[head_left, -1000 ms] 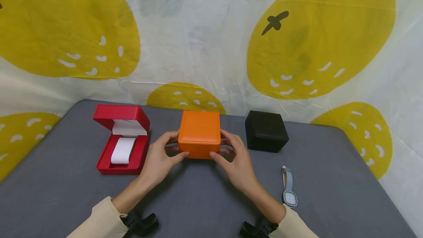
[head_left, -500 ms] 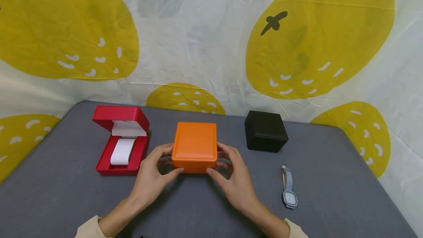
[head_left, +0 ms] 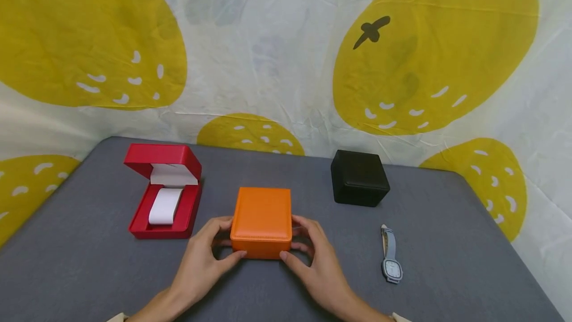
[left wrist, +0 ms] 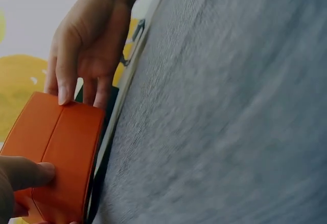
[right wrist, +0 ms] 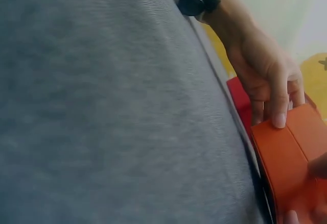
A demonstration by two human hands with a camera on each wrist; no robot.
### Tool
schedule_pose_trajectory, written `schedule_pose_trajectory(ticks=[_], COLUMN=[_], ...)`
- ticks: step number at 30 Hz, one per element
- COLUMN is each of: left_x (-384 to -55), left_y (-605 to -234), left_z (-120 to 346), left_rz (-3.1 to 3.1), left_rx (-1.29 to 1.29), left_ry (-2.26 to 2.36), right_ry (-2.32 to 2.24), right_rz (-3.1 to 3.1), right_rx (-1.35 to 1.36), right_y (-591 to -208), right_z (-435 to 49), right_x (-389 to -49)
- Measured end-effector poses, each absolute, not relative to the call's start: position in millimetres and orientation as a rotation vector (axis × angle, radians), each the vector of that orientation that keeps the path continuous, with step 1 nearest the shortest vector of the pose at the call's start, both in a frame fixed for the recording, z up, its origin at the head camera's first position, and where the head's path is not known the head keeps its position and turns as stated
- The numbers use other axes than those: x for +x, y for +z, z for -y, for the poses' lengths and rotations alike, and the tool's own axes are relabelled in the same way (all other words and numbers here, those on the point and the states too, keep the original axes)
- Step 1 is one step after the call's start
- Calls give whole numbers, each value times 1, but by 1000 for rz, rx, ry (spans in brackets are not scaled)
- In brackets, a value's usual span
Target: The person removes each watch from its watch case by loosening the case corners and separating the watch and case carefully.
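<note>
A closed orange box is held between my two hands near the middle of the grey table. My left hand grips its left side, thumb on the front face and the other fingers along the side. On the right side my right hand holds it the same way. Both wrist views show the thumbs on the front, across the seam under the lid. The box is level and low over the table; I cannot tell whether its bottom touches the cloth. Its inside is hidden by the lid.
An open red watch box with a white cushion stands to the left. At the back right sits a closed black box. A light blue wristwatch lies on the grey table at the right. A patterned curtain hangs behind.
Both hands have brought the orange box toward me and lower, away from the back edge. Their hold on it looks the same. The red box, black box and wristwatch have stayed put.
</note>
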State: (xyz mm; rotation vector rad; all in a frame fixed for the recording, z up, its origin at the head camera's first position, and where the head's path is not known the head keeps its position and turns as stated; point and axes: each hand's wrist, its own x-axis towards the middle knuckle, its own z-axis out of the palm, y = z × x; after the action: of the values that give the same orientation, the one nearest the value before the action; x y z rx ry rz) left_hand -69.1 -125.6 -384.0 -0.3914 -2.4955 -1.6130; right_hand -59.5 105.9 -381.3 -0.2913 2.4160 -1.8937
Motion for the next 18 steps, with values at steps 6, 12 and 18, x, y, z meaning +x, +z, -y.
schedule_pose_trajectory(ticks=[6,12,18], left_x=[-64,-63,-62], left_y=[-392,-399,-401], left_z=[128,130,132], left_rz=[2468,2469,2476], left_rx=[-466,-509,-545], left_ry=[-1597,-1537,-1487], right_ry=[-1880,-1897,-1900], right_rz=[-2385,-2338,-2322], right_rx=[-283,-313,-408], right_y=[-387,-391,-395], right_z=[-109,-112,-116], right_x=[-54,-54,-58])
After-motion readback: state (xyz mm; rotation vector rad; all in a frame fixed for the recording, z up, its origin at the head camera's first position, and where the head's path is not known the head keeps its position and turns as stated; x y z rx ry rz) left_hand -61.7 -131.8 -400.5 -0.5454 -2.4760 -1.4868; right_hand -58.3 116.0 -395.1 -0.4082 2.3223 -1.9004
